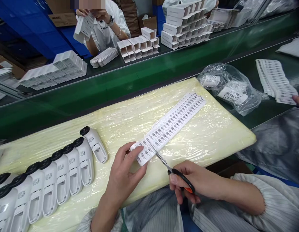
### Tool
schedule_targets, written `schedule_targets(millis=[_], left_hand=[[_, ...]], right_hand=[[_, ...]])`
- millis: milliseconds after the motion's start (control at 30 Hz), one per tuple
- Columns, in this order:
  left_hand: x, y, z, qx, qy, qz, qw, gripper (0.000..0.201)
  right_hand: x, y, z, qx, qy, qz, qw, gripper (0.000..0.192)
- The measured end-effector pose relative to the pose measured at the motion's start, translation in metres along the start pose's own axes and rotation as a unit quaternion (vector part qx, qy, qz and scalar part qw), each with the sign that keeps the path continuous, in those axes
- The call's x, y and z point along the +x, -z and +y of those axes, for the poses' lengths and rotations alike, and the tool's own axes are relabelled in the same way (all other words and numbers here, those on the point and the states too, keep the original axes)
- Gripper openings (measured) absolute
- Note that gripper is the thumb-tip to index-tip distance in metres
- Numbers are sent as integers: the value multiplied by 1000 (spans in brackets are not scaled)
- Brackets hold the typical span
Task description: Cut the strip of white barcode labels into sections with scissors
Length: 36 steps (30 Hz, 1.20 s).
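Note:
A long white sheet of printed labels lies slantwise across the plastic-wrapped yellow pad. My left hand pinches its near end between thumb and fingers. In my right hand is a pair of scissors with black and orange handles. The scissor blades reach over the label sheet just beyond my left fingers, at a line across the strip. Whether they cut through the paper there cannot be made out. Left of my left hand stands a row of white devices with black round ends, their battery bays facing up.
Clear plastic bags with handwritten labels lie at the pad's right corner. More label sheets rest farther right, near another person's fingers. Behind the green belt edge stand stacked white boxes and a person handling a box.

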<state>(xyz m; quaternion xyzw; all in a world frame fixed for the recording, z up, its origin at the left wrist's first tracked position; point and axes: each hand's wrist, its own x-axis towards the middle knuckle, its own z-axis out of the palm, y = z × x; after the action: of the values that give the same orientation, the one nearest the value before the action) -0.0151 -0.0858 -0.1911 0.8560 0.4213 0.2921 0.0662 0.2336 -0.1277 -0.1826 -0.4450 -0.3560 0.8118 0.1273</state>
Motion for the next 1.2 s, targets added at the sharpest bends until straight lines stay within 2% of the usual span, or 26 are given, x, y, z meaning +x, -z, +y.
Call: schedule_targets(millis=[767,1000,1200], left_hand=[[1,-1,1,-6,-2,15,1000,35],[1,-2,3,-24,-2,8,1000,35],[0,-4,2,-29,6,18,999,35]], right_hand=[[0,2,3,-7,3,14,1000,52],[5,-3,-8,-7,8,16,1000,45],[8,-3,-13,-18,14,15,1000,49]])
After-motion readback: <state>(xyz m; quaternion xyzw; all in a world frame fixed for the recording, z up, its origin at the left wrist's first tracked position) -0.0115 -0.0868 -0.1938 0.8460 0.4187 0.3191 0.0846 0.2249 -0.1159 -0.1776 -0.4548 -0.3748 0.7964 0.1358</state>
